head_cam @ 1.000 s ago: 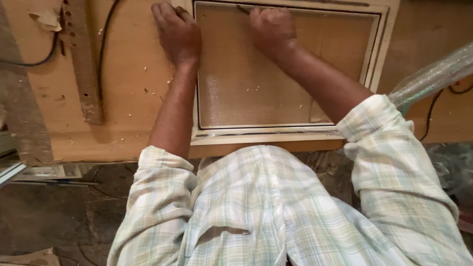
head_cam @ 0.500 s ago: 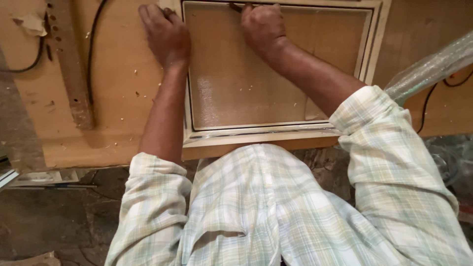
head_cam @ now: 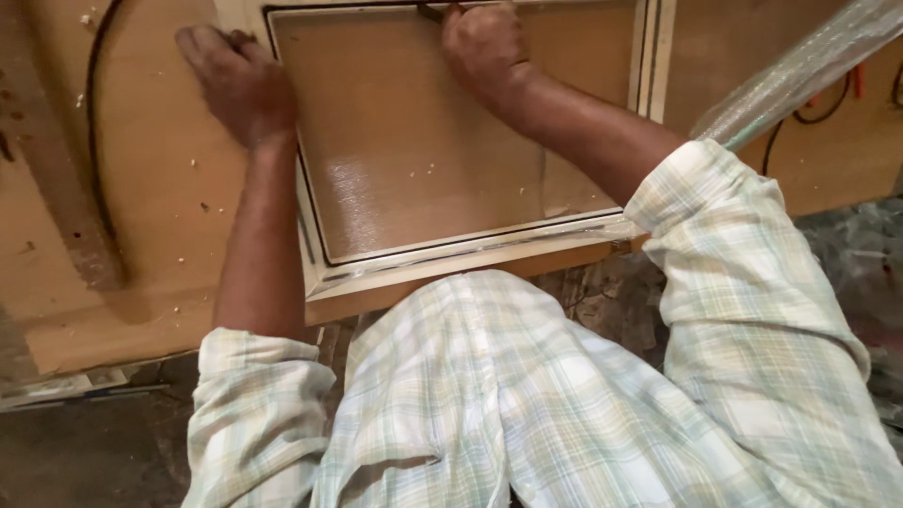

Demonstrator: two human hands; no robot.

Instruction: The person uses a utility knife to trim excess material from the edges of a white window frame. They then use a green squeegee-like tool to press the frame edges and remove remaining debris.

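Note:
A framed wooden panel (head_cam: 423, 160) with a pale moulded border lies flat on a plywood workbench (head_cam: 141, 216). My left hand (head_cam: 235, 80) rests palm down on the panel's left border near its far corner, fingers bent. My right hand (head_cam: 484, 47) is closed around a small dark tool (head_cam: 431, 13) and presses it against the groove along the panel's far edge. Only the tool's tip shows past my fingers. My checked shirt fills the bottom of the view.
A dark cable (head_cam: 94, 122) curves over the bench at the left beside a worn wooden strip (head_cam: 56, 179). A roll of clear plastic film (head_cam: 800, 71) lies at the upper right, with more cables (head_cam: 828, 103) behind. Wood chips dot the bench. Dark floor (head_cam: 85, 461) below.
The view has shifted, so panel and hands sit lower and further right in frame. Both hands keep their places on the panel: left on the border, right at the far groove.

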